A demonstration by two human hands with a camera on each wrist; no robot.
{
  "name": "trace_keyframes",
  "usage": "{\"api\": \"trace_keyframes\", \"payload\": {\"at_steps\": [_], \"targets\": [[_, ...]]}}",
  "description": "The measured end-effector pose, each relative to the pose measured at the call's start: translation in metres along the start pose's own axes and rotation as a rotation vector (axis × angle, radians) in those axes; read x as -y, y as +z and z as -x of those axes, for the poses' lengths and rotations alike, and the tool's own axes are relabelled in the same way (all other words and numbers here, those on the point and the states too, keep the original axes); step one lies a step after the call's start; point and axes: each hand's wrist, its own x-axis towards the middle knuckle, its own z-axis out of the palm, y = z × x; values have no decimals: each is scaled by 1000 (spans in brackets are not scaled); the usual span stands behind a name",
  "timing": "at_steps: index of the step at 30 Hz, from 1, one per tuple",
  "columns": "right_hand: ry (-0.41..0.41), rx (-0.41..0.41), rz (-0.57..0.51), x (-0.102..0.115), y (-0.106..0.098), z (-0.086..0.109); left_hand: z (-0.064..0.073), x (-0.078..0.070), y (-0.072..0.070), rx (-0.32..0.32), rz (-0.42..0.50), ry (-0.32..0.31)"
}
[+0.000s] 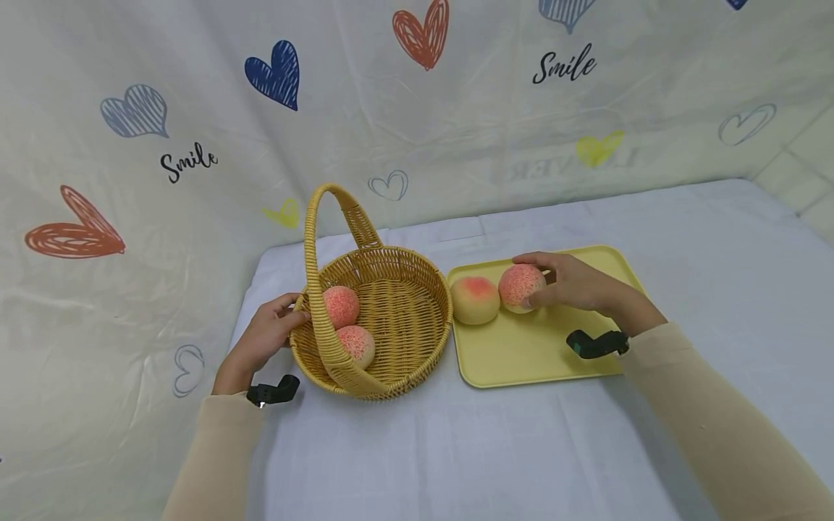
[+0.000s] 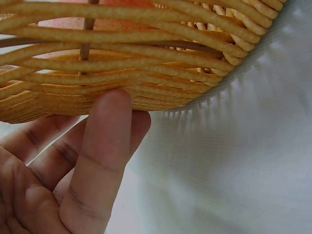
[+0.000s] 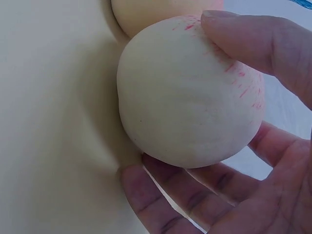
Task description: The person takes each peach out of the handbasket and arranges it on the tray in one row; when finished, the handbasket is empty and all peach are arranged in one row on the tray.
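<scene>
My left hand (image 1: 263,333) holds the left side of a wicker basket (image 1: 430,354) with a tall arched handle. In the left wrist view the thumb (image 2: 105,146) presses the woven wall, while the other fingers pass partly out of sight behind its edge. Two speckled pink peaches, one farther back (image 1: 342,305) and one nearer (image 1: 357,346), lie inside at the left, partly behind the handle. On a yellow tray (image 1: 521,354), my right hand (image 1: 573,284) grips a pink-speckled peach (image 3: 185,97) between thumb and fingers. A yellower peach (image 1: 476,301) with a red blush sits right beside it.
The tray stands close against the basket's right side. A white cloth (image 1: 495,449) covers the table, and behind it hangs a pale sheet (image 1: 469,130) printed with hearts. Each wrist wears a black camera mount, left (image 1: 274,391) and right (image 1: 596,344).
</scene>
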Motion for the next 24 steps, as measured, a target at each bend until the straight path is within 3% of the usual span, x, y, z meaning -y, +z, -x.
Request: {"api": "trace_keyframes", "payload": {"at_steps": [24], "targets": [[-26,0,-10,-2,0,0,2,-2,0,6,12,11]]}}
